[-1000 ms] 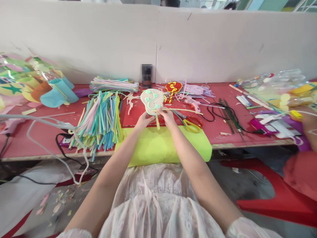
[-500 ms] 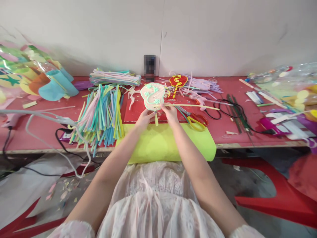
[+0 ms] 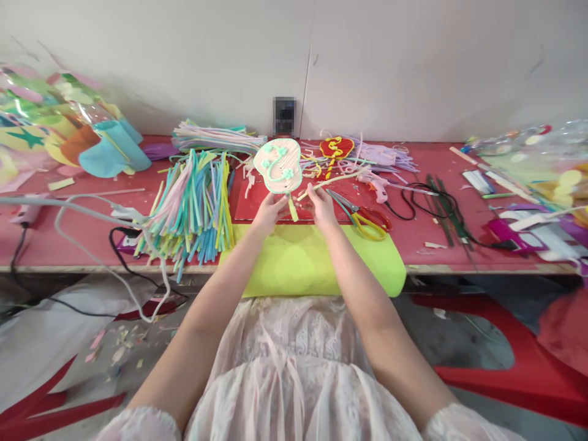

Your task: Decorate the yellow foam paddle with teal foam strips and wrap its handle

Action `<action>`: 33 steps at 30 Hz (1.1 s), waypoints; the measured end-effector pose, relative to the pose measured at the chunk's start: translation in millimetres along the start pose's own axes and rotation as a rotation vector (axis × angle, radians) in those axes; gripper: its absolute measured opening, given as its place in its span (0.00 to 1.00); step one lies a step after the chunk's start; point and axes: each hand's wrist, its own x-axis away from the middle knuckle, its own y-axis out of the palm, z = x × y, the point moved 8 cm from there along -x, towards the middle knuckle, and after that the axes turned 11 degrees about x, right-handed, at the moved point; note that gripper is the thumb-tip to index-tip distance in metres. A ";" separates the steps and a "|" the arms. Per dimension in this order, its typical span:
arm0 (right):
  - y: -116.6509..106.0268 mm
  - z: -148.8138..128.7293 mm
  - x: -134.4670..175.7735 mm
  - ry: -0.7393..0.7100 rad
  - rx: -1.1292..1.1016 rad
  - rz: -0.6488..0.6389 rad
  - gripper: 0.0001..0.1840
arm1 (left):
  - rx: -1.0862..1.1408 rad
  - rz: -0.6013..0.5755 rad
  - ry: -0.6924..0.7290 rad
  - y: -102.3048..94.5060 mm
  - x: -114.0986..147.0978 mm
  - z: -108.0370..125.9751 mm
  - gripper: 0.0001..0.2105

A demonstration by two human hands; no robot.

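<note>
My left hand (image 3: 272, 210) is closed on the lower edge of a small fan-shaped craft piece (image 3: 278, 166), pale pink with a mint-green border, a curling line and small flowers. A short yellow-green handle (image 3: 293, 208) points down from it. In my right hand (image 3: 321, 205) a thin pale-yellow pipe cleaner (image 3: 333, 180) is pinched, its long end rising to the right. Its short end sits near the handle, apart from it. Both hands are above the red board (image 3: 248, 205).
Bundled pastel pipe cleaners (image 3: 193, 208) lie at left. Yellow-handled scissors (image 3: 370, 226), a pink glue gun (image 3: 377, 187) and a red-and-yellow fan (image 3: 337, 148) lie at right. A yellow-green sheet (image 3: 298, 263) covers the front edge. White cables (image 3: 138, 245) loop at left.
My right hand has drawn slightly away from the craft piece with the pipe cleaner, which now slants upward to the right. The craft piece has shifted a little left and its handle shows more.
</note>
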 end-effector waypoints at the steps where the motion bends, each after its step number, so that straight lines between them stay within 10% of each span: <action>1: 1.7 -1.6 1.1 0.004 0.003 -0.020 0.22 | -0.006 0.006 0.009 -1.3 -1.1 0.2 0.15; 33: 25.8 -2.6 8.3 -0.193 0.392 -0.153 0.18 | -0.371 0.351 0.437 -33.0 -3.5 33.1 0.20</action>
